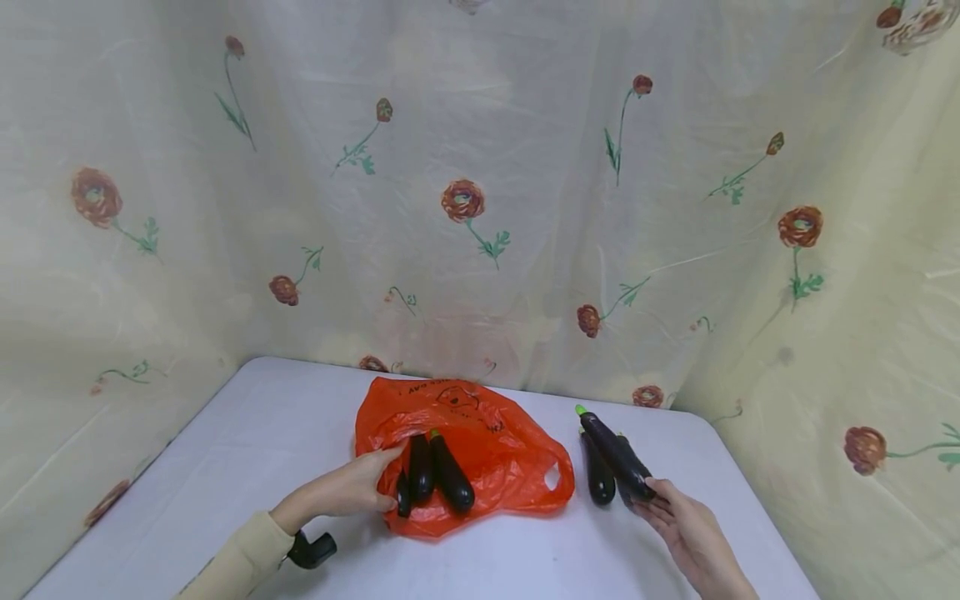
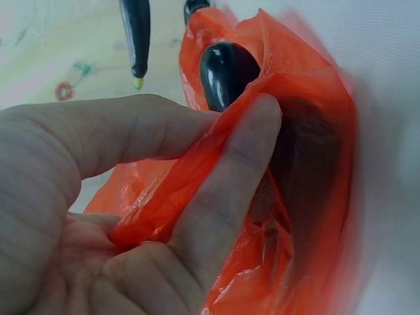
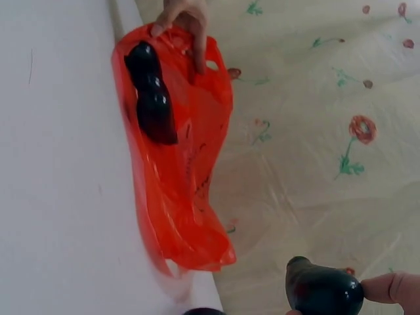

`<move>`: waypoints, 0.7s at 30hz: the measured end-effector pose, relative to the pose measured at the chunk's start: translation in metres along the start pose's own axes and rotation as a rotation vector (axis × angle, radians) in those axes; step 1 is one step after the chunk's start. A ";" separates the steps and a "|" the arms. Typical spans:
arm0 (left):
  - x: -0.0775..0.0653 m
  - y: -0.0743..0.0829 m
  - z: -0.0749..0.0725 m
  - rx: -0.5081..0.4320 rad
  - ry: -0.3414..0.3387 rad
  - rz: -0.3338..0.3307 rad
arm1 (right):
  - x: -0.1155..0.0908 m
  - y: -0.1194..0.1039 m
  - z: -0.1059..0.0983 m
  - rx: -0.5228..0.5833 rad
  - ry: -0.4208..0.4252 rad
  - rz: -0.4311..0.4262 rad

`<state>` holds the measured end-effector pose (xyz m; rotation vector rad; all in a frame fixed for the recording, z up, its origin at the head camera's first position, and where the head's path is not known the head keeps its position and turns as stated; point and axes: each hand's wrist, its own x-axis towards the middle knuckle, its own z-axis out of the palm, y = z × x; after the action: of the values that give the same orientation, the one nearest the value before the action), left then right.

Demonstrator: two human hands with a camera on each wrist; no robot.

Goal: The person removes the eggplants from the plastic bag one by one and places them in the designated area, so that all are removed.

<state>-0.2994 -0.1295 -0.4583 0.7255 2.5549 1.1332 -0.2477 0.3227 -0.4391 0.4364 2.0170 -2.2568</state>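
The bag (image 1: 502, 467) lies on the table (image 1: 551, 562), left of some eggplants (image 1: 597, 477)

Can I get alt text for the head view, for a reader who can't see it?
A person's right hand grips a dark eggplant by its rounded end, partly covering others on a white table. The left hand holds the edge of a red plastic bag, where more eggplants lie; a flower-patterned sheet hangs behind.

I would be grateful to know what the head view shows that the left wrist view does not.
Head only: the right hand gripping an eggplant, the beige sleeve, black print on the red bag.

Left wrist only: how the left hand pinches the plastic, and a dark shape behind it.

Both: left hand, bag, eggplants, white table, flowered backdrop.
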 end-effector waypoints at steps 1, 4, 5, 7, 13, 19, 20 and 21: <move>0.000 0.000 0.000 0.001 -0.001 0.001 | 0.001 0.000 -0.003 0.010 0.004 -0.003; 0.000 -0.001 0.000 0.007 0.000 0.004 | 0.003 0.001 -0.011 0.029 0.024 -0.002; 0.000 -0.001 0.000 0.010 0.001 0.003 | 0.004 0.001 -0.013 0.035 0.026 0.000; 0.001 -0.001 0.000 0.014 0.006 0.002 | 0.005 0.000 -0.016 0.042 0.041 0.008; 0.000 -0.001 0.000 0.008 0.008 -0.004 | 0.010 -0.001 -0.025 0.074 0.083 -0.008; 0.000 -0.001 -0.001 0.009 0.000 0.006 | 0.014 -0.001 -0.036 0.147 0.114 -0.042; 0.000 -0.001 -0.001 0.008 0.001 0.006 | 0.015 0.000 -0.037 0.164 0.121 -0.048; 0.000 -0.001 -0.001 0.010 0.002 0.006 | 0.016 0.000 -0.039 0.165 0.132 -0.055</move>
<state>-0.3002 -0.1305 -0.4582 0.7350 2.5632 1.1247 -0.2572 0.3629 -0.4469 0.5641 1.9294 -2.5011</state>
